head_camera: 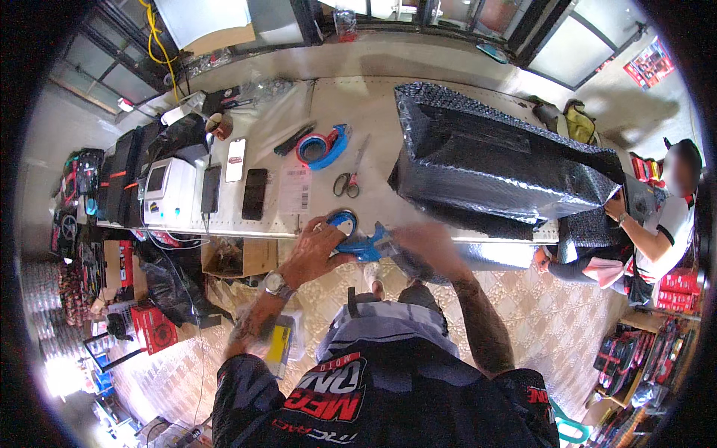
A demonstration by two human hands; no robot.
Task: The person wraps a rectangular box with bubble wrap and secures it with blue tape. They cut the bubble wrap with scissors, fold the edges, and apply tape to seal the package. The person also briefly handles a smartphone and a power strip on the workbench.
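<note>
My left hand (316, 246) grips a blue tape dispenser (358, 249) with a roll in it, at the table's front edge. My right hand (423, 246), blurred, is at the dispenser's cutter end; whether it holds the tape's end cannot be told. Right of centre on the table lies a large parcel in black bubble wrap (482, 162). A second blue dispenser with a red-cored roll (322, 148) lies farther back. Scissors (350, 179) with dark and red handles lie in front of it, beside a printed paper label (295, 189).
Two phones (255, 193) (235, 161) and a white label printer (168, 193) stand left on the table. A co-worker (661, 235) is at the right end, a hand by the parcel. Below the table's front edge is a cardboard box (238, 259). A black marker-like object (294, 139) lies behind.
</note>
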